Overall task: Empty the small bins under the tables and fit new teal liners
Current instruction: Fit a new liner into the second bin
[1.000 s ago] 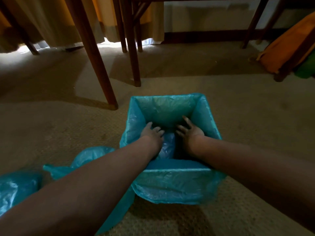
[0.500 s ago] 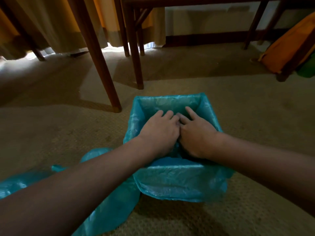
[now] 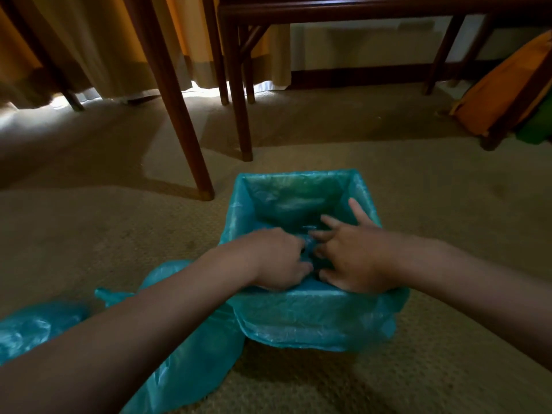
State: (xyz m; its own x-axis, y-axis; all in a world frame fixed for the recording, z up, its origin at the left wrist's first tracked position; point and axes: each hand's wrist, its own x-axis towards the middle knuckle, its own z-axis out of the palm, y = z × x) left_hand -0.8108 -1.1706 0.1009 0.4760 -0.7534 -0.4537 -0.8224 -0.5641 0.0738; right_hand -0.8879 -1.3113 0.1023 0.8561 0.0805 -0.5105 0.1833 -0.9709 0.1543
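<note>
Head view: small square bin [image 3: 301,174] on the carpet [image 3: 433,204], thin teal plastic liner [image 3: 313,318] folded over its rim. Left hand [image 3: 268,258] grip pinches liner; right hand [image 3: 358,255] grip wide, pressing. Seating remains.

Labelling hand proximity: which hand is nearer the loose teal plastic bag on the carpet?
Left. The left hand is just right of the loose teal plastic bag; the right hand lies farther right.

The teal liner [image 3: 313,321] is thin crinkled plastic — faintly glossy. Under it the carpet [image 3: 448,204] is rough and matt; behind it stand smooth dark wooden table legs [image 3: 177,115].
</note>
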